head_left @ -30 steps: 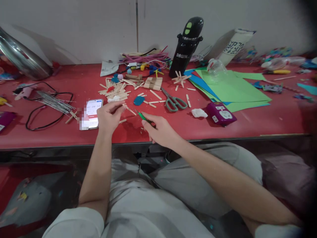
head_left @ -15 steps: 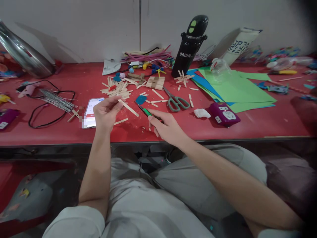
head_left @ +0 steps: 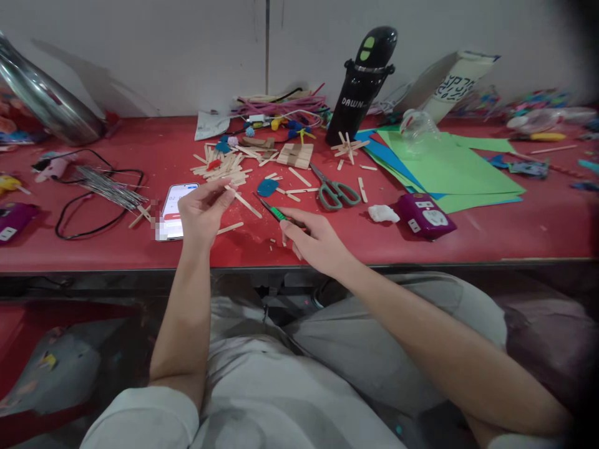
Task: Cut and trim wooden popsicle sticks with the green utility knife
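Observation:
My left hand [head_left: 202,209] pinches a thin wooden stick [head_left: 243,201] that slants down to the right above the red table [head_left: 491,234]. My right hand [head_left: 314,237] rests near the table's front edge and grips a green craft knife [head_left: 276,212], its blade pointing up-left toward the stick. A short stick [head_left: 230,228] lies on the table between my hands. A phone [head_left: 176,206] with a lit screen lies just left of my left hand.
A pile of wooden sticks [head_left: 223,166] and a small stick panel [head_left: 294,154] lie farther back. Grey-green scissors [head_left: 333,188], a purple power adapter [head_left: 425,215], green and blue paper sheets [head_left: 444,168], a black bottle [head_left: 361,81], and a black cable [head_left: 88,206] surround them.
My right hand with the knife slid slightly right and lowered onto the table. My left hand raised the stick a little and angled it outward. The view shifted slightly.

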The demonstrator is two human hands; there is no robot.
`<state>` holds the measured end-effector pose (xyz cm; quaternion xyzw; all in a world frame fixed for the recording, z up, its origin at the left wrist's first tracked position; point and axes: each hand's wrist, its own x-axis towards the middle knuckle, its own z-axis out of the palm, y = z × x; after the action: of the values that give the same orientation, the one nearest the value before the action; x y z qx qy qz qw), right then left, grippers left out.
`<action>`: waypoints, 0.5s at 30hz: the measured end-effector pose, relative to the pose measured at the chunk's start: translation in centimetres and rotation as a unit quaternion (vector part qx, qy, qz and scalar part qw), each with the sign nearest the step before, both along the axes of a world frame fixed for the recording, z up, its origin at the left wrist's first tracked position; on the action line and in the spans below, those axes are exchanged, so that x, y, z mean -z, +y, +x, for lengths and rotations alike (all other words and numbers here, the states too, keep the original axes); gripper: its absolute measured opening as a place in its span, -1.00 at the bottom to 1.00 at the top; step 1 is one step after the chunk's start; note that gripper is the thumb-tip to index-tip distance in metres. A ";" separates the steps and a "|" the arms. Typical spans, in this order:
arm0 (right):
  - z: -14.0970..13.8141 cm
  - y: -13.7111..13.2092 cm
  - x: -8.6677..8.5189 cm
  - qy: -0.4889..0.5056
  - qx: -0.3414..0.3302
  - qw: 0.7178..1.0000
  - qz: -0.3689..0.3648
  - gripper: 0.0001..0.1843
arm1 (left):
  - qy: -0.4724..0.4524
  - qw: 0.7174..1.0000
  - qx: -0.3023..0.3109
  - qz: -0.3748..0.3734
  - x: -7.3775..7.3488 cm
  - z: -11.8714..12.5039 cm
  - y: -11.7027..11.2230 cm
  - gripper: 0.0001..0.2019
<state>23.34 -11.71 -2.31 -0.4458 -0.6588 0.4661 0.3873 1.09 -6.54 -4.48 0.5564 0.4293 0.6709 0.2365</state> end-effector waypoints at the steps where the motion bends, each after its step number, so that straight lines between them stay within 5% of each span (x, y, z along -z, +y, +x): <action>1: 0.0 0.0 0.1 0.001 0.001 1.000 0.000 -0.48 | 0.005 1.000 -0.005 -0.002 0.0 0.1 0.0 -0.75; 15: -1.0 -0.3 -0.9 -0.015 -0.006 0.987 -0.161 -0.74 | 0.198 0.976 -0.077 0.052 0.3 0.3 -0.1 -0.84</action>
<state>22.37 -12.05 -1.43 -0.5055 -0.5833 0.5618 0.2976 1.38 -6.68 -4.79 0.6551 0.4732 0.5854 0.0655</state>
